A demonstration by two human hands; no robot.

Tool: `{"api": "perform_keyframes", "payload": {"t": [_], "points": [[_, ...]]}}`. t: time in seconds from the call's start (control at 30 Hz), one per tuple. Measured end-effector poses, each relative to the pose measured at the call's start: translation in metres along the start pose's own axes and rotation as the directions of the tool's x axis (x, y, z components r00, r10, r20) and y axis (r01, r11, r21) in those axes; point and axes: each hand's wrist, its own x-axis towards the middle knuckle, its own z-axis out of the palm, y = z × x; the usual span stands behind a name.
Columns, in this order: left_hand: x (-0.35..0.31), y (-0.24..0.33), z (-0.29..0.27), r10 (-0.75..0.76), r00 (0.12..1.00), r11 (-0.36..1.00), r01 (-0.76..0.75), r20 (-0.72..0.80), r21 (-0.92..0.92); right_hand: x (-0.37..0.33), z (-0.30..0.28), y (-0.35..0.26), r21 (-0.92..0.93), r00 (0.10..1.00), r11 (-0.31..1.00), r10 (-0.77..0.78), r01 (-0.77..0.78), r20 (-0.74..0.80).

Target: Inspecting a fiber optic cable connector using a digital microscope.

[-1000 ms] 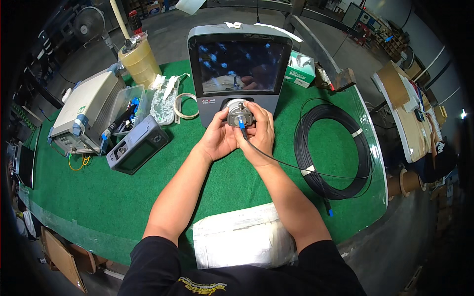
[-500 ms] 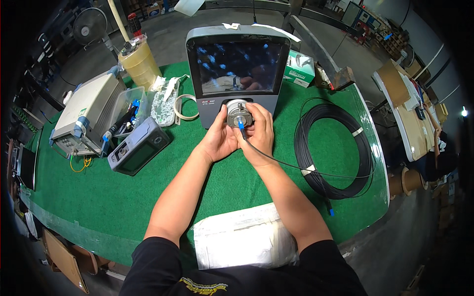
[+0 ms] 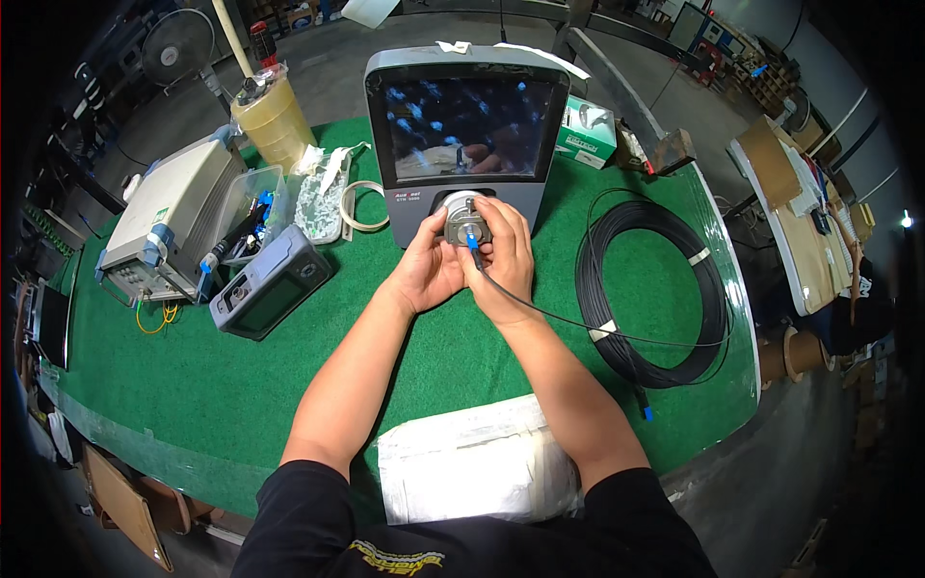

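- Left hand (image 3: 431,267): forearm extended forward, fingers curled round left side of metal fitting (image 3: 464,226).
- Right hand (image 3: 507,265): matching reach, fingers closed on right side.
- Location of metal fitting: below monitor (image 3: 467,116) screen, blue connector (image 3: 473,243) at front.

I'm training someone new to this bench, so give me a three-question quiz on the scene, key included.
1. True or false: the black cable coil lies to the right of the screen unit.
2. Which colour is the connector at the metal fixture: A) red, B) blue, C) yellow?
3. Where are the left hand and right hand?

Key: 1. True. 2. B. 3. On opposite sides of the metal fixture, holding it.
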Motion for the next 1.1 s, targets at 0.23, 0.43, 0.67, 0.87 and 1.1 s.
{"api": "perform_keyframes", "payload": {"t": [0.23, 0.43, 0.67, 0.87, 1.1], "points": [[0.001, -0.001, -0.004, 0.017, 1.000, 1.000, -0.017, -0.001, 0.012, 0.003, 0.000, -0.005, 0.038, 0.999, 0.999, 0.021, -0.019, -0.045], [0.000, -0.001, 0.001, 0.026, 0.998, 0.999, -0.025, -0.052, 0.034, 0.002, 0.000, -0.004, 0.027, 0.999, 0.999, 0.019, -0.018, -0.043], [-0.001, -0.002, 0.008, 0.059, 0.994, 0.997, -0.054, -0.093, 0.062, 0.001, -0.001, -0.004, 0.025, 0.999, 0.999, 0.033, -0.033, -0.011], [-0.003, 0.000, 0.007, 0.071, 0.992, 0.994, -0.062, -0.103, 0.088, 0.001, 0.002, -0.004, 0.035, 0.999, 0.998, 0.051, -0.050, -0.008], [-0.001, -0.004, 0.015, 0.128, 0.970, 0.978, -0.089, -0.207, 0.189, -0.001, 0.001, -0.002, 0.032, 0.998, 0.997, 0.065, -0.065, -0.009]]}}
